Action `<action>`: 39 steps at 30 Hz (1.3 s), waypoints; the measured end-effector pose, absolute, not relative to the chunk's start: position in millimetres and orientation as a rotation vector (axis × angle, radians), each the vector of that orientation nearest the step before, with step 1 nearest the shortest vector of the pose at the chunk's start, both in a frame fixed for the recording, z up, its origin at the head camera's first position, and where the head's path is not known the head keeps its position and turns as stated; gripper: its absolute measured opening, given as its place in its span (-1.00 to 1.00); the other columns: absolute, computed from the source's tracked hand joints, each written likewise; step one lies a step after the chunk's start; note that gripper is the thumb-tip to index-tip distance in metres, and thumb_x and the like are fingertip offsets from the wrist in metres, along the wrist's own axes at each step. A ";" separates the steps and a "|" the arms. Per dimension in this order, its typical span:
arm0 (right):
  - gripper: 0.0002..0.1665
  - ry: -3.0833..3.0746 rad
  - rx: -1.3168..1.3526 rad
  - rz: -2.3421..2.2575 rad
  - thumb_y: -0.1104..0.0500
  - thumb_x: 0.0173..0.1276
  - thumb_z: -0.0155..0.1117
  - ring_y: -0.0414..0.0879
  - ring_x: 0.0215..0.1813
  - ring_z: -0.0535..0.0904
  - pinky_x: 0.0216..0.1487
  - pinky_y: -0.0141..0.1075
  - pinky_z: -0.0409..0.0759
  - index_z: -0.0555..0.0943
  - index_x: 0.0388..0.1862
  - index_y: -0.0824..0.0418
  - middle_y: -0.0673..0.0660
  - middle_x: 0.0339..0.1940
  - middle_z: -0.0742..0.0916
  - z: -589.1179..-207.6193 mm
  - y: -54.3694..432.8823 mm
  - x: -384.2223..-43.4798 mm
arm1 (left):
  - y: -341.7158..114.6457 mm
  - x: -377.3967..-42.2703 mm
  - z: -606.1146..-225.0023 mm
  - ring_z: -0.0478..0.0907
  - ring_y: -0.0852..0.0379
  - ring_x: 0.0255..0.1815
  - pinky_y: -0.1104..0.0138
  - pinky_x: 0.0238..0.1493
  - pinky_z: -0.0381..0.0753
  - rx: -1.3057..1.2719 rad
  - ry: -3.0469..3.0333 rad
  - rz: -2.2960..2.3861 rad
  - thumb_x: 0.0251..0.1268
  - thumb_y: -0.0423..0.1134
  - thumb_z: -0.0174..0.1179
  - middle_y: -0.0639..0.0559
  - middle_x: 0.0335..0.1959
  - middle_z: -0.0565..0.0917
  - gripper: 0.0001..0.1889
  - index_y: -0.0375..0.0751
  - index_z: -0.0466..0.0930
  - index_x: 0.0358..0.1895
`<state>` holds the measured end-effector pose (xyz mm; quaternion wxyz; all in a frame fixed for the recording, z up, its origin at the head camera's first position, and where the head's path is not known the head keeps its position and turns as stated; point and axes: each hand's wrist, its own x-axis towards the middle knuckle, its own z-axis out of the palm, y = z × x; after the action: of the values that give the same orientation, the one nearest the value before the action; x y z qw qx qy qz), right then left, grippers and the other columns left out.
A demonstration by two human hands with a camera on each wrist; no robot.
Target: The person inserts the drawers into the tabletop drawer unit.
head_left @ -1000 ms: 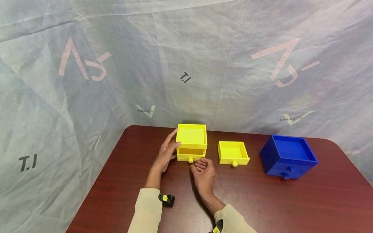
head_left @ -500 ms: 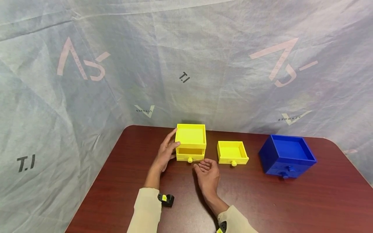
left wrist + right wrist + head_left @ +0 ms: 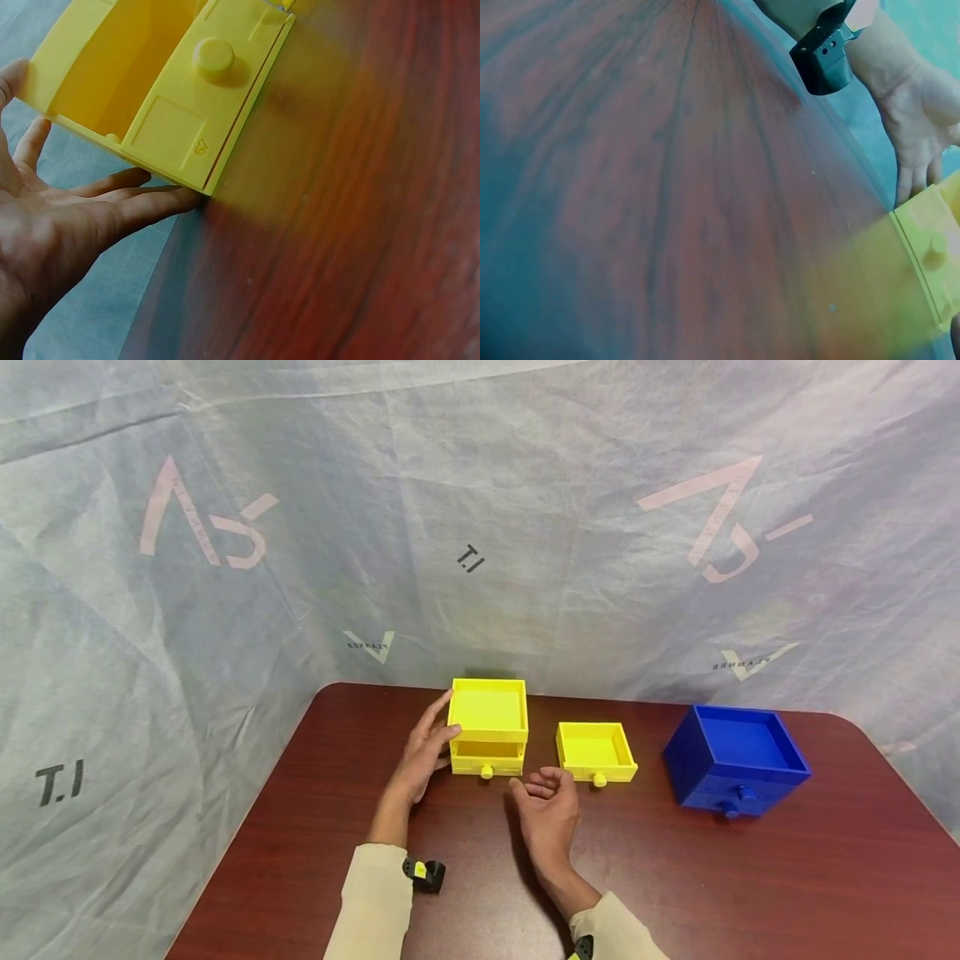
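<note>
A yellow mini drawer cabinet (image 3: 488, 710) has a vacant upper slot; its lower drawer (image 3: 468, 766), with a round knob (image 3: 214, 58), sits in place. My left hand (image 3: 420, 762) lies along the cabinet's left side, fingers extended against the wall and thumb at the upper front corner. In the left wrist view, fingertips (image 3: 191, 199) reach the bottom front corner. My right hand (image 3: 551, 818) is just in front and to the right of the cabinet, fingers loosely bent, holding nothing. Beyond it stands a loose yellow drawer (image 3: 597, 747), knob toward me.
A blue two-drawer cabinet (image 3: 735, 768) stands farther right, both drawers pushed in. Everything rests on a dark red wooden table (image 3: 675, 885). A grey printed cloth (image 3: 555, 527) hangs behind the table and along its left side.
My right hand has drawn away from the lower drawer's knob toward the right, nearer the loose drawer. My left hand stays against the cabinet. The head view has shifted slightly.
</note>
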<state>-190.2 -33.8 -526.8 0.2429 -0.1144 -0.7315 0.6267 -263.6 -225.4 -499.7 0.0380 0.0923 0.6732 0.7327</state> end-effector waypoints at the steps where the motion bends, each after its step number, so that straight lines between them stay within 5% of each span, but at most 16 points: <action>1: -0.52 -1.993 -0.311 1.704 0.36 0.02 0.60 0.02 -0.28 0.70 -0.31 -0.48 0.61 0.54 -0.13 0.38 0.27 -0.24 0.72 -526.8 -32.4 -189.9 | -225.1 -264.1 -499.6 0.31 -0.23 0.42 -0.39 0.14 0.32 0.287 2.062 2.247 0.48 -0.14 0.10 -0.12 0.50 0.27 -0.37 0.39 0.17 0.53; 17: -0.53 -1.998 -0.352 1.496 0.32 0.03 0.60 -0.18 -0.47 0.64 -0.42 -0.55 0.48 0.55 -0.12 0.35 0.24 -0.26 0.73 -524.2 -5.5 -190.1 | -225.6 -263.9 -500.4 0.36 -0.24 0.37 -0.39 0.18 0.27 0.302 2.032 2.258 0.50 -0.17 0.08 -0.17 0.47 0.30 -0.37 0.41 0.17 0.53; 29: -0.51 -1.954 -0.448 1.339 0.35 0.00 0.57 0.07 -0.36 0.67 -0.30 -0.51 0.47 0.52 -0.12 0.39 0.21 -0.23 0.66 -525.0 12.3 -191.7 | -225.8 -264.3 -501.3 0.33 -0.24 0.39 -0.39 0.15 0.30 0.312 2.036 2.259 0.50 -0.17 0.08 -0.16 0.49 0.26 -0.37 0.35 0.16 0.54; 39: -0.49 -1.972 -0.524 1.278 0.31 -0.01 0.57 -0.06 -0.34 0.57 -0.04 -0.28 0.38 0.52 -0.11 0.37 0.23 -0.23 0.61 -525.2 30.3 -193.7 | -226.5 -265.6 -502.2 0.36 -0.27 0.37 -0.38 0.15 0.32 0.346 2.035 2.268 0.49 -0.18 0.08 -0.18 0.49 0.24 -0.36 0.33 0.15 0.55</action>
<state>-193.7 30.3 -525.2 0.3587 -0.2033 -0.7646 0.4954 -265.6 -226.5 -502.2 0.0375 0.1129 0.6632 0.7390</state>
